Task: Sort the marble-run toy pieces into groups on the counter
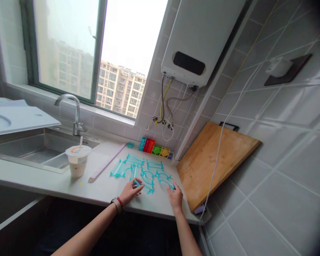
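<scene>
Several see-through turquoise plastic pieces (148,175), straight and curved like track sections, lie spread on the white counter (101,192). My left hand (132,191) is at their near edge, fingers curled round a small turquoise plastic piece (137,183). To the right, my right hand (176,197) pinches the near end of a curved turquoise plastic piece (164,177); its fingertips partly cover that end. A watch and a red bracelet (119,203) sit on my left wrist.
Coloured blocks (152,146) stand in a row by the wall. On the left are a long pale strip (106,163), a lidded drink cup (78,165), the sink (46,145) and a faucet (76,113). A wooden board (216,163) leans right, crossed by a white cord (217,160).
</scene>
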The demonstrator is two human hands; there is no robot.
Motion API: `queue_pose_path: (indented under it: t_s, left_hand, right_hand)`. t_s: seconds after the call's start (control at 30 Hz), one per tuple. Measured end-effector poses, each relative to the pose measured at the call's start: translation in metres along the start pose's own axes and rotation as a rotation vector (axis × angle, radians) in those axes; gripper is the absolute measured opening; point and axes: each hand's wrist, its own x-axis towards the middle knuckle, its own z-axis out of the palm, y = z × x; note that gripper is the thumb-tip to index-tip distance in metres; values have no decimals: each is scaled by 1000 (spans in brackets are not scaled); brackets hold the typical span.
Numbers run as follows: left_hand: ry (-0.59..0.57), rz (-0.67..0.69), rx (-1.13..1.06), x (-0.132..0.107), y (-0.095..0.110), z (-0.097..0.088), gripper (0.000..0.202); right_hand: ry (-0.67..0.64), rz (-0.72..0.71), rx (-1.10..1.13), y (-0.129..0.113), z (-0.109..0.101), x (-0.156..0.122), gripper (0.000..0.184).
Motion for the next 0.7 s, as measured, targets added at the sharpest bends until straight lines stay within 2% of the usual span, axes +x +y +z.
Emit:
queue_pose_path:
  t_s: [0.2,0.43,0.63,0.7]
  left_hand:
    - [12,2,4,-2,4,0,46]
    - [13,12,21,-2,5,1,47]
    - [1,16,2,-1,3,0,48]
    - [-2,21,-7,-1,4,0,51]
  right_hand:
    - [-47,-24,-149,13,9,-6,59]
    - [9,-67,-162,9,12,-8,63]
    - [54,-114,-87,-10,1,-15,57]
    - [0,-106,-3,-23,-1,-26,52]
